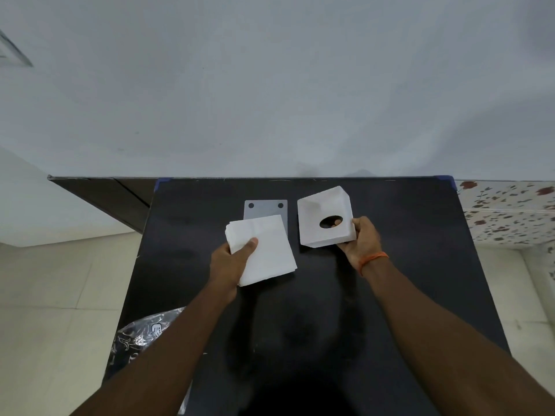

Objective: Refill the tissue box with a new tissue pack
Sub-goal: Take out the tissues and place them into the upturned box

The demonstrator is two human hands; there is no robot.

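- On the black surface (390,265) in front of me, both my arms reach forward, each with its own load.
- My left hand (232,261) holds the stack of white tissues (264,250): thumb pressed on top near the left edge, the other fingers hidden underneath, so this grip is clamped on the stack.
- I hold the stack roughly flat and a little tilted, over the middle of the surface; I cannot tell whether its near corner touches the top or hangs just above.
- Behind the stack lies a flat grey plate (265,208) with two dark round holes near its far corners; the tissues cover its near part.
- My right hand (362,240) holds the white tissue box (318,214) by its right-hand side, fingers wrapped round the edge, so this grip is clamped on the box.
- I have the box tipped, with the face that bears the oval opening (330,221) turned up toward me; through the opening I see one of my fingertips inside.
- Box and tissue stack sit side by side, near each other but apart, a strip of black surface between them.
- An orange band (372,259) circles my right wrist.
- At the surface's left edge, close to my left forearm, a crumpled dark plastic bag with pale print (144,334) sticks out.
- Beyond the far edge rises a plain pale wall (270,85).
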